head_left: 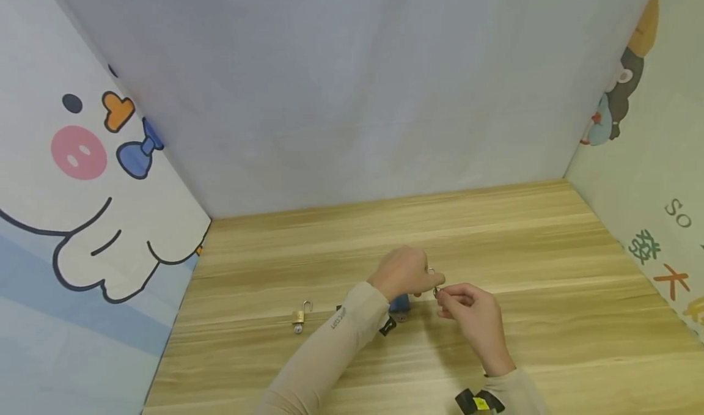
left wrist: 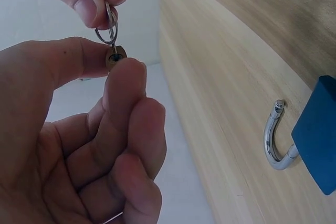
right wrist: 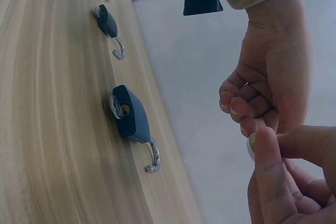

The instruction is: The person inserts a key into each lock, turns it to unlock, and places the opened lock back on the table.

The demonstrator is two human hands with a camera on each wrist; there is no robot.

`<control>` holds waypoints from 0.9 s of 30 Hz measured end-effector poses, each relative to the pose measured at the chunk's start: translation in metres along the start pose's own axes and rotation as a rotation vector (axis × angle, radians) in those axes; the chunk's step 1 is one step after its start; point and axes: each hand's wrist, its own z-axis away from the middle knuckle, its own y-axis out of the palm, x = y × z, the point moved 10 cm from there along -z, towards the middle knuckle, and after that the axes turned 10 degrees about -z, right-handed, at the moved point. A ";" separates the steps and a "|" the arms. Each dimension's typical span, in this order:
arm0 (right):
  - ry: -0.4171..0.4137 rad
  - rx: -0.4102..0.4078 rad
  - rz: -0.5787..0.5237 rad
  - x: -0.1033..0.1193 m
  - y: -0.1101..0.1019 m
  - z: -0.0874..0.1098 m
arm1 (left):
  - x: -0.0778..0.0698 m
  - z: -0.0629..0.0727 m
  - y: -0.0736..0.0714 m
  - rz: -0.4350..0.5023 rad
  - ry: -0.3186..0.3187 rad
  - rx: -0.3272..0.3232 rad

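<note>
My left hand (head_left: 404, 272) pinches a small brass padlock (left wrist: 111, 62) between thumb and forefinger. Most of its body is hidden by the fingers, and part of a silver shackle (head_left: 431, 271) shows above them in the head view. A key stands in the padlock's end, with a metal ring (left wrist: 114, 34) through it. From the other side, my right hand (head_left: 477, 320) pinches the key (right wrist: 251, 147) by its head. Under the left hand, a blue padlock (right wrist: 135, 116) lies on the table with its shackle open and a key in it.
Farther left on the wooden table (head_left: 247, 250) lies a brass padlock (head_left: 298, 318), shackle open, key in place. Between it and the blue one is a dark padlock (right wrist: 107, 22), mostly behind the left sleeve in the head view. Cloth walls (head_left: 357, 97) enclose the table's back and sides.
</note>
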 end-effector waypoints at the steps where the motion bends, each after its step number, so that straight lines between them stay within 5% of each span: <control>1: -0.003 0.001 -0.003 0.000 0.000 0.000 | 0.000 0.000 0.000 -0.004 0.000 0.003; 27: -0.054 0.010 -0.045 0.004 0.002 -0.004 | 0.003 -0.002 -0.002 0.029 0.001 -0.021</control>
